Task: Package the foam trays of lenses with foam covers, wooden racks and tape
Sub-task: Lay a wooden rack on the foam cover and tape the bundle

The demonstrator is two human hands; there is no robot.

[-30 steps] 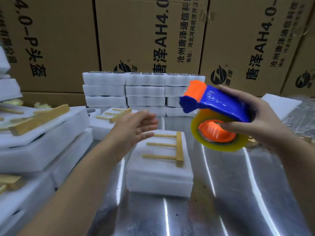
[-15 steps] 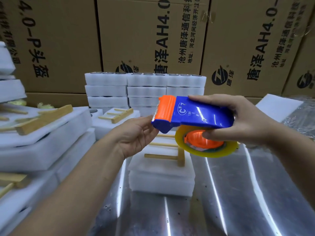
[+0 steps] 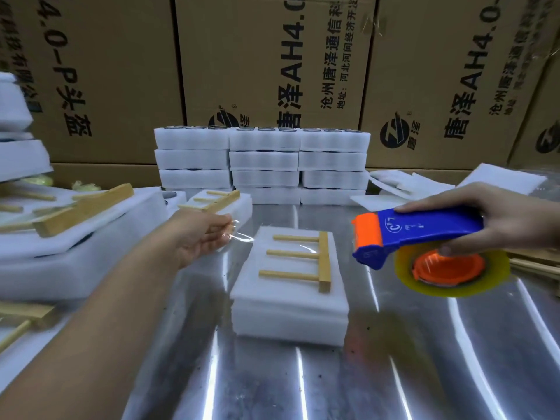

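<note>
- Our left hand [image 3: 206, 237] pinches the free end of the clear tape strip [image 3: 242, 237]; our right hand [image 3: 500, 219] grips the blue and orange plastic tape dispenser [image 3: 424, 234].
- Between them, on the table, lies the white foam tray stack [image 3: 288, 301], with a pale wooden rack [image 3: 303, 259] flat on top, seemingly untaped.
- We judge the thin strip may fold onto itself, or land crooked and shift the loose rack.
- The shiny metal table [image 3: 333, 383] throws glare; brown cardboard boxes [image 3: 266, 71] wall the back.
</note>
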